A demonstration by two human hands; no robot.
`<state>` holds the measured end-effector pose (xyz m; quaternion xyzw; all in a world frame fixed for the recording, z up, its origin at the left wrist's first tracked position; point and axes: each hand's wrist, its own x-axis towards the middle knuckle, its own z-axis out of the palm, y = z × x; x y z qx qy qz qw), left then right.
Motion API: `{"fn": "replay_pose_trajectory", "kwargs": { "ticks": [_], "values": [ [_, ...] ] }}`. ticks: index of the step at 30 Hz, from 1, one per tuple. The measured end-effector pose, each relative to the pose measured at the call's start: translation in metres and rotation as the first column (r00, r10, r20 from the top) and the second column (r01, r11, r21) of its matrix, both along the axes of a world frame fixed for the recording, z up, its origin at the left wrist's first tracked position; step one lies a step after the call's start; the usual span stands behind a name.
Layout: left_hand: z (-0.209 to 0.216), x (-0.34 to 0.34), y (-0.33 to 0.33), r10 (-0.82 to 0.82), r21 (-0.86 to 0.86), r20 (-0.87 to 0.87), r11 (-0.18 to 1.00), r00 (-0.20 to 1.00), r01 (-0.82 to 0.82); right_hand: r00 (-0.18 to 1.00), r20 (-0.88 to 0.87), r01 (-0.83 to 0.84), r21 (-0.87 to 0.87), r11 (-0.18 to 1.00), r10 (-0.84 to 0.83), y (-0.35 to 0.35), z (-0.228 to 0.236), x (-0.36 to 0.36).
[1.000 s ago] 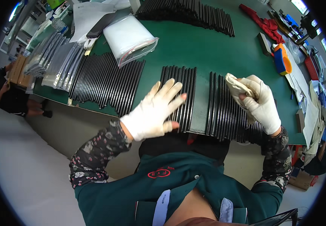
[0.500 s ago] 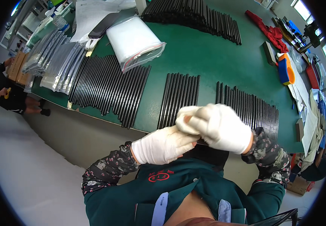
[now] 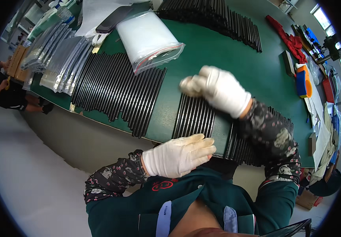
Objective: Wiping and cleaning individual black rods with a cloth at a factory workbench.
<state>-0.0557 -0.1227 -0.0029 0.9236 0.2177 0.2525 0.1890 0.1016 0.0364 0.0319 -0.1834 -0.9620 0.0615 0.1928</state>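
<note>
My left hand, in a white glove with bare fingertips showing, lies flat with fingers stretched out at the near ends of the middle group of black rods. Over the far ends of that group, my right hand, also gloved, is closed around a cream-coloured wad of cloth; blur hides its exact shape. A wider row of black rods lies to the left. Another row of black rods is to the right, partly covered by my right forearm.
A clear zip bag with white contents overlaps the left row. Beyond it lies a dark phone. Stacked plastic sleeves are at the left. A large rod pile lies far back. Red cloth and an orange-blue holder are right.
My right hand has moved up and away from my left hand to the far ends of the middle rods. My left hand has flattened, staying near the table edge. The view has shifted slightly.
</note>
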Motion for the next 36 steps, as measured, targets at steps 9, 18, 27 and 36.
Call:
{"fn": "replay_pose_trajectory", "kwargs": {
  "ticks": [9, 18, 27, 36],
  "values": [
    [-0.008, 0.0, -0.004, 0.018, 0.032, 0.033, 0.999, 0.999, -0.019, 0.98, -0.01, -0.198, 0.077, 0.977, 0.199, -0.016, -0.01, -0.016],
    [-0.013, -0.002, -0.005, 0.018, 0.003, 0.035, 1.0, 0.999, -0.018, 0.935, -0.008, -0.354, -0.036, 0.935, 0.354, -0.042, 0.001, -0.018],
    [-0.012, -0.003, -0.007, -0.018, -0.124, 0.004, 0.992, 1.0, 0.018, 0.936, 0.085, -0.328, -0.144, 0.934, 0.342, -0.055, -0.006, -0.017],
    [0.032, 0.012, 0.003, -0.011, -0.094, -0.201, 0.996, 0.979, -0.008, 0.92, -0.205, 0.245, -0.368, 0.897, -0.335, 0.023, 0.046, 0.058]
  ]
}}
